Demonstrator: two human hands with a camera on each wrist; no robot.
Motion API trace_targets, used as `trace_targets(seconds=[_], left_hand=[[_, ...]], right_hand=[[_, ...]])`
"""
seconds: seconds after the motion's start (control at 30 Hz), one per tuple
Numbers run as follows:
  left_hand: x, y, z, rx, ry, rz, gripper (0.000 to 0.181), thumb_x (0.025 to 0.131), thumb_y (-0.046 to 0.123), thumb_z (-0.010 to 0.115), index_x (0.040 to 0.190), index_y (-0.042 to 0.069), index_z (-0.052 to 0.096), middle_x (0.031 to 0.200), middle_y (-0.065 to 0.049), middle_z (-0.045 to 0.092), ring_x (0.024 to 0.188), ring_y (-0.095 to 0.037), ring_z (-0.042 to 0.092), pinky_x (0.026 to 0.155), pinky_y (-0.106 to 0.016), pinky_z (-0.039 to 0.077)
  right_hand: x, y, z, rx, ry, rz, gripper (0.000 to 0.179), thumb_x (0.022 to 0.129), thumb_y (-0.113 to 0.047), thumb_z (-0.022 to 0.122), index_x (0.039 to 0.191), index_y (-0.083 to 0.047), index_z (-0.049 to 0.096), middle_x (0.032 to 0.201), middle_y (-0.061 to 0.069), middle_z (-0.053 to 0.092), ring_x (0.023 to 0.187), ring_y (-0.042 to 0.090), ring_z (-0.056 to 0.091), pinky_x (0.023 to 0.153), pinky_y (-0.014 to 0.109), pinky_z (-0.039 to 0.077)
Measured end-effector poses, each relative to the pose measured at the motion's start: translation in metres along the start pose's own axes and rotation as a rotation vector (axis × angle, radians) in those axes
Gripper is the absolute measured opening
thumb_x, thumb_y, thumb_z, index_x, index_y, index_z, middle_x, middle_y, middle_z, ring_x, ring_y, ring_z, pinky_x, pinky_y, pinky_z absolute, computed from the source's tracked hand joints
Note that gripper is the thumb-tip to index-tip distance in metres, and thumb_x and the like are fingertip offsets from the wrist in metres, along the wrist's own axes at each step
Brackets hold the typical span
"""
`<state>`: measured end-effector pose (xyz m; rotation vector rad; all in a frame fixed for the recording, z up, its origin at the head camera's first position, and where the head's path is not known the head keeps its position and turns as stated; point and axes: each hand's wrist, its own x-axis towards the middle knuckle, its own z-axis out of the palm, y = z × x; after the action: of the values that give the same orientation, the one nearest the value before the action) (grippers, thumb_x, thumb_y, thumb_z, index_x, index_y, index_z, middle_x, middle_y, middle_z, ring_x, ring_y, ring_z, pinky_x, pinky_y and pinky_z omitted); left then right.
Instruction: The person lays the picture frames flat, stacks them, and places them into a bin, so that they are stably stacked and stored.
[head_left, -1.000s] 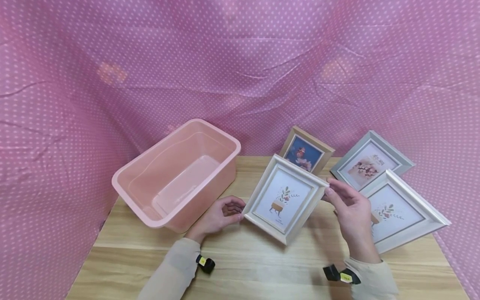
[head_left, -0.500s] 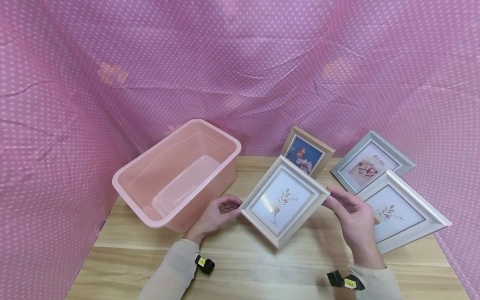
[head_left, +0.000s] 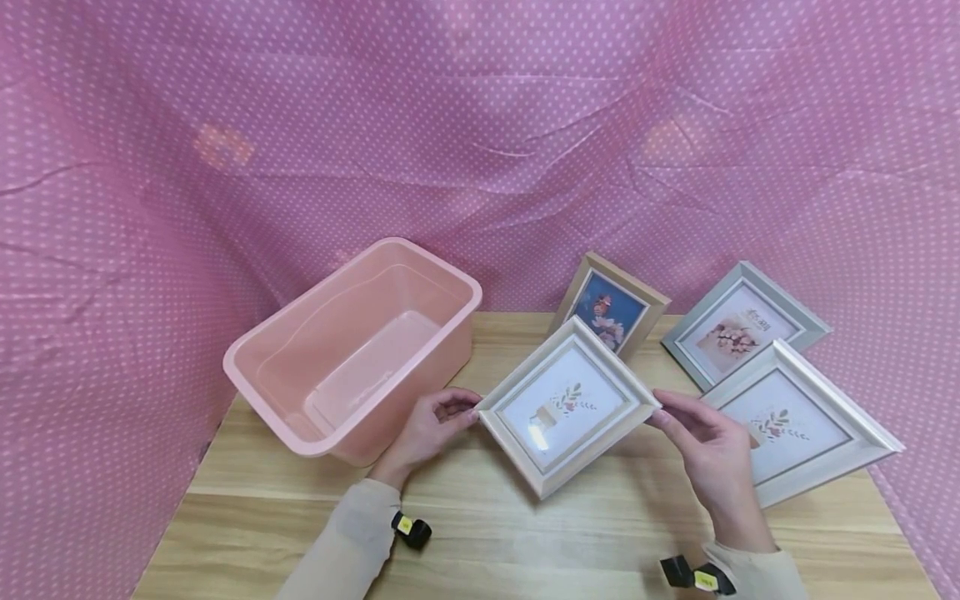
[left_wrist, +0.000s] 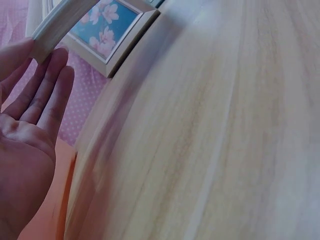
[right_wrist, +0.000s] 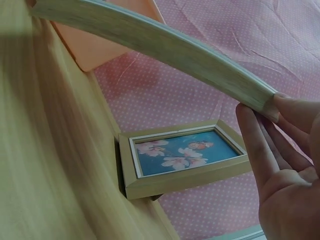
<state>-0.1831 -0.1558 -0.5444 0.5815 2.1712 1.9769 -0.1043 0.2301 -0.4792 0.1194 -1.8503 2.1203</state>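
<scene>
A cream picture frame [head_left: 566, 408] with a potted-plant print is held tilted above the table, its glass catching a bright reflection. My left hand [head_left: 431, 429] pinches its left corner between thumb and fingers. At the opposite corner, my right hand [head_left: 712, 454] pinches it the same way. Both wrist views show the frame's edge between thumb and fingertips; the left wrist view shows the other left fingers [left_wrist: 52, 100] extended. Behind the held frame stands a tan frame [head_left: 652, 321] with a blue blossom picture. Right of my right hand stands a second cream frame [head_left: 806, 425].
A pink plastic tub [head_left: 360, 425] stands at the left on the wooden table [head_left: 525, 550], beside my left forearm. A grey-blue frame [head_left: 750, 329] stands at the back right, partly behind the second cream frame. Pink dotted cloth [head_left: 480, 150] hangs around the table.
The held cream frame has turned clockwise, its lower corner swinging left. My right hand has moved slightly down and right; my left has shifted a little left. The other frames and the tub stay put.
</scene>
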Motion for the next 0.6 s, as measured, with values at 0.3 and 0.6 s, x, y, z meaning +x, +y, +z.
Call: trace_targets(seconds=[0.3,0.6], left_hand=[[0.002,0.001,0.004,-0.013,0.073,0.005,0.028,0.097,-0.006,0.070,0.122,-0.019,0.067,0.116,-0.042,0.070,0.094,-0.001,0.073,0.089,-0.018,0.062],[0.004,0.001,0.009,-0.019,0.115,-0.042,0.028,0.098,-0.005,0.071,0.122,-0.018,0.068,0.117,-0.040,0.072,0.093,0.000,0.073,0.087,-0.017,0.062]], right_hand=[[-0.010,0.013,-0.010,0.042,-0.079,-0.030,0.030,0.091,0.024,0.067,0.120,0.028,0.063,0.124,0.002,0.082,0.120,0.011,0.076,0.093,0.029,0.065],[-0.020,0.018,-0.011,-0.124,0.002,-0.014,0.028,0.087,0.024,0.072,0.112,0.013,0.077,0.120,-0.001,0.083,0.118,0.008,0.076,0.098,0.020,0.061]])
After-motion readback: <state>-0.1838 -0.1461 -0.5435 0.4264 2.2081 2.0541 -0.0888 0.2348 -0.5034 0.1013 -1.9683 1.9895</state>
